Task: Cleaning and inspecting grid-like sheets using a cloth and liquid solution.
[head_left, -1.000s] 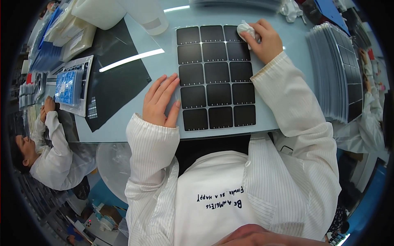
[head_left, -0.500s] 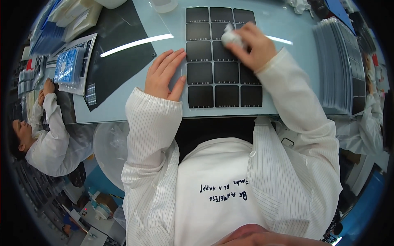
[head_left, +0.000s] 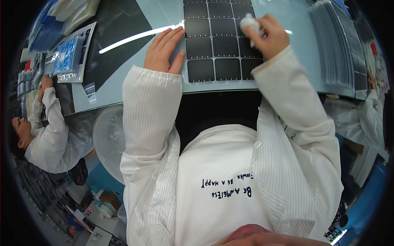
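Our left hand (head_left: 164, 51), thumb spread, grips nothing at the left edge of the black-panelled sheet (head_left: 225, 46) on the table (head_left: 305, 45); too light a touch could let it slide. Our right hand (head_left: 271, 37) pinches a white wad (head_left: 250, 27); any trapped grit could scratch.

Fifteen dark rectangular panels (head_left: 225, 47), some partly hidden or cut off, form three columns of five at top centre, with one bare left hand (head_left: 163, 51), one bare right hand (head_left: 270, 37) and one crumpled white wipe (head_left: 249, 25); upper right, one clear-edged stack of sheets (head_left: 333, 49), layers uncountable.
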A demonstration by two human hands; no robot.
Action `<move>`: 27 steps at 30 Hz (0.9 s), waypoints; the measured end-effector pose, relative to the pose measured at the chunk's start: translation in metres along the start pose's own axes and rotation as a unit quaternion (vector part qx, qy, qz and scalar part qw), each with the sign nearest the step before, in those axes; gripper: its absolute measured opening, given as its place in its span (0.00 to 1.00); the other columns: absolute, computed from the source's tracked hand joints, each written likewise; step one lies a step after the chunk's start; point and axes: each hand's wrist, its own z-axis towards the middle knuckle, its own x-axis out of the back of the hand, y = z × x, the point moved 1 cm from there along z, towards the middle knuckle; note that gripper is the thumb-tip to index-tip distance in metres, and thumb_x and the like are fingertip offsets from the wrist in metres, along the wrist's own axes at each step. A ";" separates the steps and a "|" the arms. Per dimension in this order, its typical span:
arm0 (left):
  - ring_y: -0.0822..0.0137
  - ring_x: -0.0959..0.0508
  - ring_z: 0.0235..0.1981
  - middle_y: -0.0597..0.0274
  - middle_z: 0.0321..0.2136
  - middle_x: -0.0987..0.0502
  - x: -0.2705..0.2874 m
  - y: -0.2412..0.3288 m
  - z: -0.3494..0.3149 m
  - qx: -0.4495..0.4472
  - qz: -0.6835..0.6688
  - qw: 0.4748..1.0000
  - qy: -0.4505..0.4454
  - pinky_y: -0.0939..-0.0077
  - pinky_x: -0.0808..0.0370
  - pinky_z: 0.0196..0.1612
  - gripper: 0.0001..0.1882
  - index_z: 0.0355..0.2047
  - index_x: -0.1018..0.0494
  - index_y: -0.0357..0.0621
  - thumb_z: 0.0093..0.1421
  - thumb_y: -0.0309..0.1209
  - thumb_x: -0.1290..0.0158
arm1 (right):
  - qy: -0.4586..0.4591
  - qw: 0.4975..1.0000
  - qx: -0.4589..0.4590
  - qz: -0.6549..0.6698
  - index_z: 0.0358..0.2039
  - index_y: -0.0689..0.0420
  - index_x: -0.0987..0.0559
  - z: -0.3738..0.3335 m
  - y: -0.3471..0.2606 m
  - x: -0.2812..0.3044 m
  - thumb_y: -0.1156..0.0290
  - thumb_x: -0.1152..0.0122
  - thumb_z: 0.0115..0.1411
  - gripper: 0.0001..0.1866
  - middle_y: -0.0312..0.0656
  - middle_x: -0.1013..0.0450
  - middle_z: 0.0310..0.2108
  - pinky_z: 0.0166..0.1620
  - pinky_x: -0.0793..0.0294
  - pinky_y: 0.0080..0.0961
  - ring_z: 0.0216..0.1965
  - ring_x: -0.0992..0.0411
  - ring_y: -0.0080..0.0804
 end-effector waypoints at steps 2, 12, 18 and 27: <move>0.58 0.40 0.61 0.60 0.56 0.34 -0.001 0.001 0.001 -0.004 0.003 1.000 -0.003 0.62 0.43 0.63 0.25 0.56 0.36 0.45 0.57 0.28 0.49 | 0.033 0.998 -0.026 -0.050 0.32 0.61 0.22 -0.001 0.000 0.002 0.64 0.36 0.53 0.14 0.39 0.31 0.26 0.25 0.31 0.24 0.22 0.30 0.31; 0.60 0.41 0.62 0.62 0.57 0.35 -0.005 0.000 0.000 0.018 0.000 1.000 -0.004 0.63 0.43 0.63 0.24 0.57 0.37 0.48 0.59 0.29 0.50 | 0.044 0.996 -0.045 -0.059 0.32 0.61 0.22 0.002 -0.006 -0.004 0.60 0.37 0.53 0.16 0.44 0.30 0.27 0.29 0.28 0.30 0.24 0.28 0.39; 0.60 0.41 0.62 0.63 0.58 0.35 -0.006 -0.007 -0.002 -0.003 0.003 1.000 -0.001 0.64 0.43 0.63 0.24 0.58 0.37 0.49 0.60 0.31 0.51 | -0.007 1.000 -0.004 0.011 0.30 0.58 0.24 -0.021 -0.055 -0.024 0.58 0.34 0.49 0.16 0.41 0.31 0.29 0.32 0.28 0.32 0.28 0.27 0.42; 0.60 0.40 0.62 0.62 0.57 0.34 -0.005 -0.008 0.000 -0.018 0.005 1.000 0.003 0.64 0.42 0.63 0.24 0.58 0.37 0.49 0.60 0.32 0.51 | -0.026 0.998 0.050 0.007 0.29 0.59 0.24 -0.020 -0.064 -0.038 0.57 0.36 0.50 0.17 0.41 0.31 0.30 0.33 0.28 0.33 0.29 0.28 0.43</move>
